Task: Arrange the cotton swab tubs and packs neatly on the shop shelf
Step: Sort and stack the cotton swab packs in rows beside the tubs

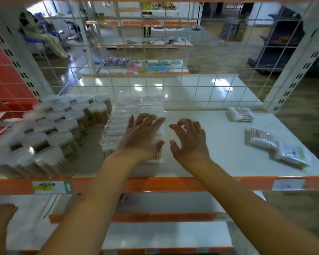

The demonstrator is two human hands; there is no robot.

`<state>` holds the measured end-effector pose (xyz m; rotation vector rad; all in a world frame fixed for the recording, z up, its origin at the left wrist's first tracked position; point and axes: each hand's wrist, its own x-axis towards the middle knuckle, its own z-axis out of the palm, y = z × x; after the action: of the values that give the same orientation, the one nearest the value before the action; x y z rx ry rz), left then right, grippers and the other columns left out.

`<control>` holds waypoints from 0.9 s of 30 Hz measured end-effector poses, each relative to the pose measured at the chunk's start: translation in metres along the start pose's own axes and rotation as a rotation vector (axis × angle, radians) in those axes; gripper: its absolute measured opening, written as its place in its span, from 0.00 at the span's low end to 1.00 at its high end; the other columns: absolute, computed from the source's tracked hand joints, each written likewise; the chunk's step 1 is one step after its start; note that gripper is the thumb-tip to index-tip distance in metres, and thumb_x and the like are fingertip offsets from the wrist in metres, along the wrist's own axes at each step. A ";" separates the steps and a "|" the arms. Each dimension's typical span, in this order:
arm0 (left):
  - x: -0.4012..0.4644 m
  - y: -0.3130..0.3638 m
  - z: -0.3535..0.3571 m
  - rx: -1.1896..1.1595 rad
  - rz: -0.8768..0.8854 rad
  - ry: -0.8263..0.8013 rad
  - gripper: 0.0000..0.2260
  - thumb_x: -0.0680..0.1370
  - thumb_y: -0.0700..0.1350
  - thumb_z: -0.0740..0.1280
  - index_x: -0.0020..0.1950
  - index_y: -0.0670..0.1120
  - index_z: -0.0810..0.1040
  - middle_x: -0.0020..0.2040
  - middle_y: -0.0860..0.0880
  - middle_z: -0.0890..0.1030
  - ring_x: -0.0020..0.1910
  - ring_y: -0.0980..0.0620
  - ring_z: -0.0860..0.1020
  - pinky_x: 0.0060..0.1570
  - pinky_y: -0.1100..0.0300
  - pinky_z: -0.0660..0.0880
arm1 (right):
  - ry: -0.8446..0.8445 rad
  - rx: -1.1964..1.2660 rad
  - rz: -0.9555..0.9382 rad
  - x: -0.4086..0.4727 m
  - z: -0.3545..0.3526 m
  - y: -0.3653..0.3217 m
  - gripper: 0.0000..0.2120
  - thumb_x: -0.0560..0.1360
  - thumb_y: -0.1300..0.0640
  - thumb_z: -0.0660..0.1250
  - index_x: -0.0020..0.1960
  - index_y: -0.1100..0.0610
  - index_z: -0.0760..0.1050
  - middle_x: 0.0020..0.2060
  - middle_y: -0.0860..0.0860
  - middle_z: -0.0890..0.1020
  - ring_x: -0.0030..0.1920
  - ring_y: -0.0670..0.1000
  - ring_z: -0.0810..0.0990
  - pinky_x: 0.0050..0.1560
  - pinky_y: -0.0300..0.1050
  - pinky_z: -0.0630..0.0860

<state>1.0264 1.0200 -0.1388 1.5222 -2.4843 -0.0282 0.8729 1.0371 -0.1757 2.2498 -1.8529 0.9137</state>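
Packs [134, 124] stacked mid-shelf [210, 150] beside tubs [59, 126], your left hand [142, 135] spread flat on them, your right hand [190, 142] hovering, fingers loosely spread, loose packs [261, 139] far right.

The shelf [201, 126] board is smooth, glossy white with an orange metal front edge. The tubs [63, 126] and packs [134, 111] are clear shiny plastic over wooden-stemmed swabs. Thin white wire forms the back grid [191, 85].

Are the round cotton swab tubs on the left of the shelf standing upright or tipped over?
Upright. The tubs stand in tight rows on the shelf with their flat lids facing up; none visibly lies on its side.
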 end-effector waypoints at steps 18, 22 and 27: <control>0.078 0.154 0.076 -0.042 0.239 0.022 0.26 0.79 0.48 0.60 0.74 0.44 0.58 0.71 0.45 0.65 0.72 0.45 0.58 0.73 0.48 0.51 | -0.165 -0.158 0.300 -0.028 -0.065 0.151 0.23 0.77 0.56 0.60 0.71 0.56 0.63 0.66 0.55 0.70 0.66 0.57 0.64 0.64 0.49 0.61; 0.100 0.172 0.096 -0.113 0.219 -0.015 0.23 0.77 0.48 0.62 0.70 0.43 0.64 0.65 0.43 0.71 0.66 0.43 0.65 0.68 0.50 0.58 | -0.115 -0.139 0.367 -0.023 -0.076 0.191 0.21 0.75 0.59 0.63 0.68 0.60 0.68 0.63 0.59 0.73 0.63 0.60 0.67 0.60 0.52 0.64; 0.117 0.185 0.120 -0.269 0.097 -0.103 0.19 0.77 0.49 0.62 0.64 0.39 0.72 0.57 0.41 0.75 0.59 0.41 0.70 0.58 0.54 0.64 | -0.111 -0.133 0.515 -0.017 -0.080 0.239 0.19 0.76 0.57 0.62 0.65 0.62 0.70 0.61 0.60 0.74 0.62 0.61 0.67 0.58 0.52 0.66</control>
<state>0.7889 0.9903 -0.2093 1.3195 -2.5058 -0.4171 0.6212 1.0238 -0.1901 1.8073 -2.5214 0.6962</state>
